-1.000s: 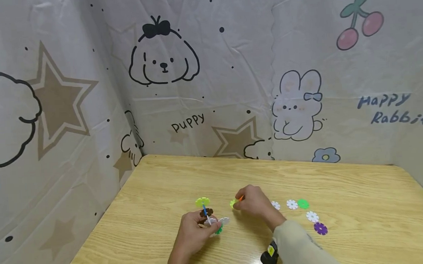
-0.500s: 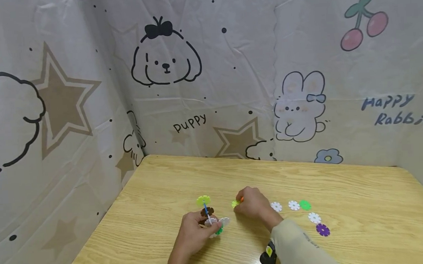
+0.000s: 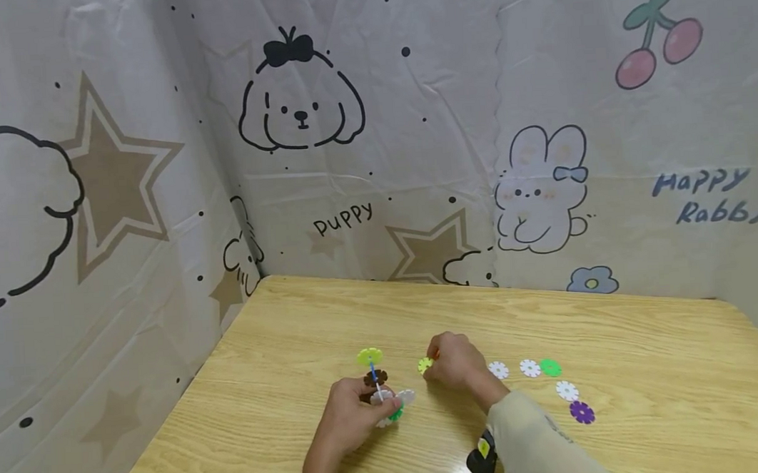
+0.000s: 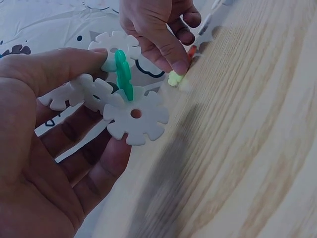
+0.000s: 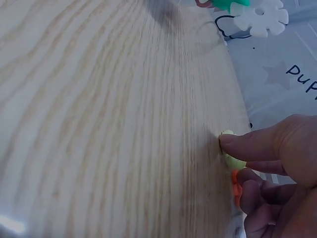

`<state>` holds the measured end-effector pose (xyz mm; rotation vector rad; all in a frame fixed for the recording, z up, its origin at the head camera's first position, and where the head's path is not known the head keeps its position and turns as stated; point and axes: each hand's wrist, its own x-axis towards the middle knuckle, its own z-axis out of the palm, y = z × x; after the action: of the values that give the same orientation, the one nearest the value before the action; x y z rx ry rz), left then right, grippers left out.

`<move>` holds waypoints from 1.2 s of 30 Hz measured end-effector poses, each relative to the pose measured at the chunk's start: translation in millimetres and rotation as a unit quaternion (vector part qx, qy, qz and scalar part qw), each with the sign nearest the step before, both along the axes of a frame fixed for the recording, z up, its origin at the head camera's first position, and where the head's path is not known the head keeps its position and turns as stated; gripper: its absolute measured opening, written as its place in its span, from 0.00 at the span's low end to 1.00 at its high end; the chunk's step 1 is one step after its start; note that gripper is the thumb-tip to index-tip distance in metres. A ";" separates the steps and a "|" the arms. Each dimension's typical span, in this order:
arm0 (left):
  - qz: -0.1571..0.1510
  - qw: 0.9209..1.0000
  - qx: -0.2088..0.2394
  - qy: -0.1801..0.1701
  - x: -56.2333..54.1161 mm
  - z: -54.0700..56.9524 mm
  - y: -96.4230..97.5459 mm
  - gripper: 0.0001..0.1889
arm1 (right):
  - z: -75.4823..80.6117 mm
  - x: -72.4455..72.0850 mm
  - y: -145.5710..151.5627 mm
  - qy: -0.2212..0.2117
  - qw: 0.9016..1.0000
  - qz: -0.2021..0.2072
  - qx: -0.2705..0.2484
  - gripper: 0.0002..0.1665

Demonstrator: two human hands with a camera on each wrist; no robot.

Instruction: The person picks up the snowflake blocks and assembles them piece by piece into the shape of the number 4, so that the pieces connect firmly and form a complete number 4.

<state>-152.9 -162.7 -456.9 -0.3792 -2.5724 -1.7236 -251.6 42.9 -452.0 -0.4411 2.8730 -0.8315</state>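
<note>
My left hand (image 3: 346, 417) grips a joined build of toothed plastic discs. It has white discs (image 4: 136, 116), a green disc (image 4: 124, 74) set on edge, a brown disc (image 3: 376, 377), a blue piece and a yellow disc (image 3: 369, 355) at its far end. To the right, my right hand (image 3: 459, 364) is low at the table and pinches a yellow-green disc (image 5: 237, 162) between thumb and fingers. An orange disc (image 5: 237, 188) shows by the curled fingers. Part of both discs is hidden by the hand.
Right of my right hand, several loose discs lie on the wooden table (image 3: 281, 327): white discs (image 3: 530, 368), a green disc (image 3: 550, 367) and a purple disc (image 3: 582, 412). A black device (image 3: 482, 458) is at the right wrist. A printed curtain (image 3: 349, 159) stands behind the table.
The head view has shifted slightly, so the whole scene sits a little further right. Both hands keep almost the same place and hold.
</note>
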 end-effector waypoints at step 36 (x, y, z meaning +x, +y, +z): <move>0.023 0.997 -0.032 0.070 -6.7 -6.7 30.8 0.06 | 0.6 29.3 46.7 -0.057 0.975 0.007 -0.214 0.15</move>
<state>-159.6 -131.9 -463.6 -0.4229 -2.5200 -1.5452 -222.3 89.7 -451.4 -0.4341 2.5742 -1.4284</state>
